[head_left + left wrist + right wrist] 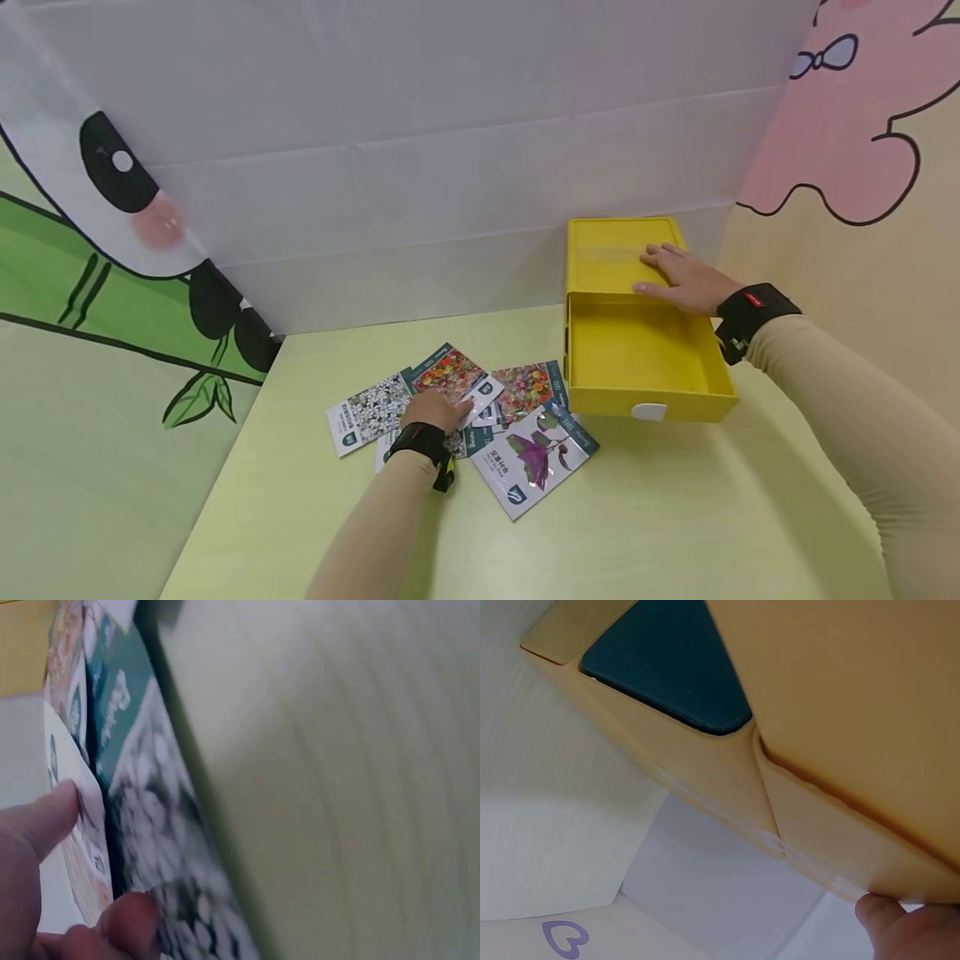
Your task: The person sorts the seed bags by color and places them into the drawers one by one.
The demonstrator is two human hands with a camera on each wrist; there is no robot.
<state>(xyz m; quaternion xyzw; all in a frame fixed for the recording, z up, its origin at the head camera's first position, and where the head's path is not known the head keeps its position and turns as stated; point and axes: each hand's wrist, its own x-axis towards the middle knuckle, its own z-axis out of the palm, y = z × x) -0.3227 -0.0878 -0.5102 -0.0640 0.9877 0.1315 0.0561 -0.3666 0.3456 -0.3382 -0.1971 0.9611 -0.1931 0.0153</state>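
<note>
Several flower seed packets lie overlapping on the table, left of a yellow plastic drawer box. My left hand is over the pile and pinches a packet with orange-red flowers. In the left wrist view its thumb lies on that packet, the other fingers curled beside a white-flower packet. Around it are another white-flower packet, a mixed-flower packet and a purple-flower packet. My right hand rests on the box top, fingers spread. The box's drawer is pulled out towards me.
A white tab sits on the drawer's front. The pale wood-grain table runs up to a white backdrop. Painted walls, one with a pink cartoon shape, stand on either side.
</note>
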